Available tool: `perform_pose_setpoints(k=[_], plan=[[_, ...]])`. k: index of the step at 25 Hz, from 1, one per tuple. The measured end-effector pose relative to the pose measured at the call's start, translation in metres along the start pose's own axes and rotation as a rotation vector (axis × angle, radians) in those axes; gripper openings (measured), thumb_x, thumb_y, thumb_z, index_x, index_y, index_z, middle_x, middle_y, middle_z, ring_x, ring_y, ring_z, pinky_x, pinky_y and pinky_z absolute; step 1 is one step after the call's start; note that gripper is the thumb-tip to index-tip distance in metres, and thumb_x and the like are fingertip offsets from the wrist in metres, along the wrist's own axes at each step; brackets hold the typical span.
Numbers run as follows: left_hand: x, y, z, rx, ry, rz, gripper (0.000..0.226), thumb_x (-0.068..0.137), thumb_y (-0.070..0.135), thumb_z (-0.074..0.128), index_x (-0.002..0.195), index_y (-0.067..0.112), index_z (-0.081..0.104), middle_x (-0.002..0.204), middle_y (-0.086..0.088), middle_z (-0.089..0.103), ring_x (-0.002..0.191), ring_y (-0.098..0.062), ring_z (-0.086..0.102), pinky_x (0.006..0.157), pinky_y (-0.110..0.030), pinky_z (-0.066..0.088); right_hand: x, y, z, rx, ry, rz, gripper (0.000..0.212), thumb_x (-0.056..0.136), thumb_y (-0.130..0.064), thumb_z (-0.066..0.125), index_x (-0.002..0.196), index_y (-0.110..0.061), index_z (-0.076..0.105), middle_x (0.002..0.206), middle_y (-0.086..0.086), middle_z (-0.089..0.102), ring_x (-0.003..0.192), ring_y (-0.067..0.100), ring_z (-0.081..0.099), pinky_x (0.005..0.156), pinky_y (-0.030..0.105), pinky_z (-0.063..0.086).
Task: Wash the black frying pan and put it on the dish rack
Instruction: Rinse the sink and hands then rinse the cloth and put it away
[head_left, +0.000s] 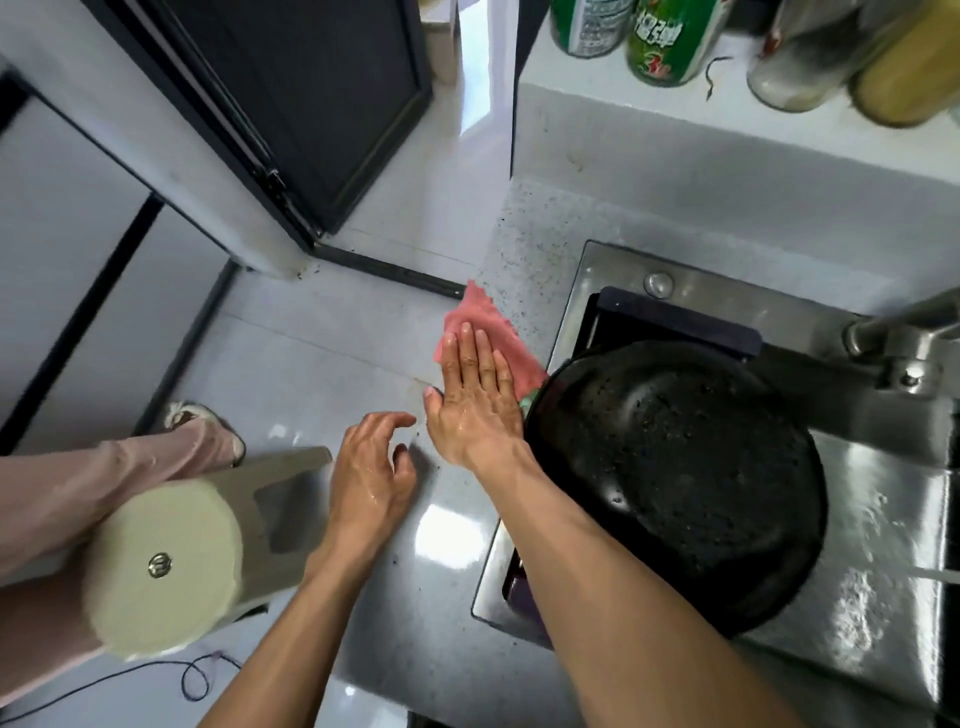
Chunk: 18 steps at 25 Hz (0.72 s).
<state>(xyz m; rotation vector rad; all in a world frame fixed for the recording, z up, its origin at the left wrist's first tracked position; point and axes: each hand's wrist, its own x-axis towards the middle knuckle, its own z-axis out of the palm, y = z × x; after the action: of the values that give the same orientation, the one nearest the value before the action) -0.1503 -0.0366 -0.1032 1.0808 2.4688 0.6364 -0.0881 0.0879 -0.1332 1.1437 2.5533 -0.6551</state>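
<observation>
Over the steel sink (878, 587), the black frying pan (675, 478) lay bottom-up across the basin, its dark underside beaded with water, and neither hand held it. Its left rim reached the sink's edge, next to a pink cloth (483, 338) spread on the speckled countertop (447, 597). The right hand (475, 395) lay flat on that cloth, fingers straight and together, gripping nothing, the wrist just beside the pan's rim. The left hand (374, 467) hovered over the counter nearby, wet, its fingers loosely curled and empty. A steel faucet (904, 343) stood at the far right of the sink. Beyond it, on a raised ledge, stood two green cans (670, 36) and some jars (810, 57). Left of the counter, a pale round stool (166, 561) stood on the tiled floor, with a pink-clothed leg (78, 493) beside it.
</observation>
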Motion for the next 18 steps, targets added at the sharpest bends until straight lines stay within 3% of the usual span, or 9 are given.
perform_pose_setpoints(k=[5, 9, 11, 14, 18], plan=[[0.082, 0.028, 0.002, 0.061, -0.121, 0.180, 0.043, 0.086, 0.010, 0.058, 0.128, 0.012, 0.058, 0.129, -0.005, 0.059, 0.117, -0.025, 0.050, 0.100, -0.034, 0.039, 0.057, 0.020, -0.032, 0.051, 0.042, 0.152, 0.070, 0.106, -0.041, 0.021, 0.156, -0.011, -0.018, 0.163, 0.009, -0.028, 0.150, 0.023, -0.026, 0.116, 0.037, -0.022], [0.121, 0.047, 0.011, 0.146, -0.204, 0.304, 0.045, 0.083, 0.016, 0.060, 0.128, 0.014, 0.055, 0.127, -0.006, 0.054, 0.114, -0.026, 0.048, 0.094, -0.040, 0.044, 0.092, 0.041, -0.057, 0.097, 0.103, 0.251, 0.070, 0.106, -0.040, 0.024, 0.157, -0.010, -0.012, 0.165, 0.011, -0.020, 0.152, 0.025, -0.019, 0.120, 0.039, -0.014], [0.130, 0.059, 0.016, 0.349, -0.222, 0.387, 0.060, 0.079, 0.025, 0.065, 0.135, 0.018, 0.048, 0.143, -0.007, 0.040, 0.129, -0.029, 0.035, 0.102, -0.046, 0.035, 0.109, 0.058, -0.074, 0.173, 0.108, 0.314, 0.070, 0.105, -0.039, 0.025, 0.158, -0.009, -0.011, 0.166, 0.011, -0.018, 0.153, 0.025, -0.017, 0.121, 0.039, -0.012], [0.142, 0.089, 0.030, 0.552, -0.412, 0.447, 0.087, 0.085, 0.034, 0.064, 0.153, 0.022, 0.011, 0.161, -0.003, 0.000, 0.147, -0.028, 0.000, 0.116, -0.056, 0.008, 0.125, 0.088, -0.097, 0.308, 0.104, 0.425, 0.069, 0.105, -0.038, 0.022, 0.158, -0.009, -0.011, 0.166, 0.010, -0.018, 0.153, 0.024, -0.017, 0.121, 0.039, -0.013], [0.145, 0.111, 0.039, 0.643, -0.538, 0.370, 0.096, 0.087, 0.022, 0.066, 0.154, 0.013, -0.003, 0.160, -0.011, -0.013, 0.148, -0.031, -0.004, 0.118, -0.051, 0.011, 0.115, 0.122, -0.111, 0.392, 0.117, 0.545, 0.068, 0.104, -0.037, 0.022, 0.158, -0.009, -0.008, 0.166, 0.009, -0.016, 0.153, 0.022, -0.016, 0.123, 0.039, -0.012]])
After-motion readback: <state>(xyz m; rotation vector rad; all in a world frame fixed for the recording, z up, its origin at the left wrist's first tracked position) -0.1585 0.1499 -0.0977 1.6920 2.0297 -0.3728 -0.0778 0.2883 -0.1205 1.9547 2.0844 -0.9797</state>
